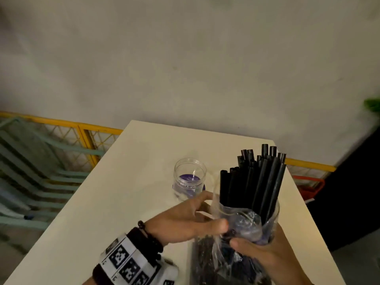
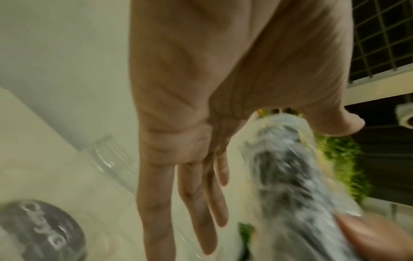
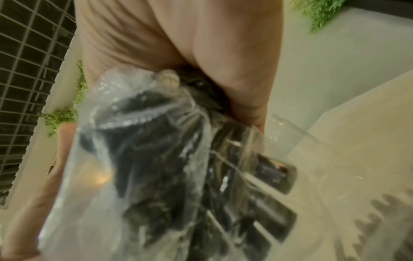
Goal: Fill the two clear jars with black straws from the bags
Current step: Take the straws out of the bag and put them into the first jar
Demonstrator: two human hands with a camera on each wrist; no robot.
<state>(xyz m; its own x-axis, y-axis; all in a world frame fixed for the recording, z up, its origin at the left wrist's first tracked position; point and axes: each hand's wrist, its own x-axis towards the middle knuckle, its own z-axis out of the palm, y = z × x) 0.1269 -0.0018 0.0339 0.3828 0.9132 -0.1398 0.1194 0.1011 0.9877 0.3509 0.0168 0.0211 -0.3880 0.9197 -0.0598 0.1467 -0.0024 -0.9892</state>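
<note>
Near table's front edge — right grip grasping straw jar; left grip released, fingers straight.

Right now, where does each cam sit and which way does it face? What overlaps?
Head: worn on the head, looks forward and down at the white table, the empty jar and the black straws; shows both hands, left hand and right hand.
Left wrist: looks along the left hand's straight fingers toward the table; blurred plastic bag beside them.
Right wrist: looks along the right hand's palm at the bag and straws it grips.
Shared: all three views show the bag.
</note>
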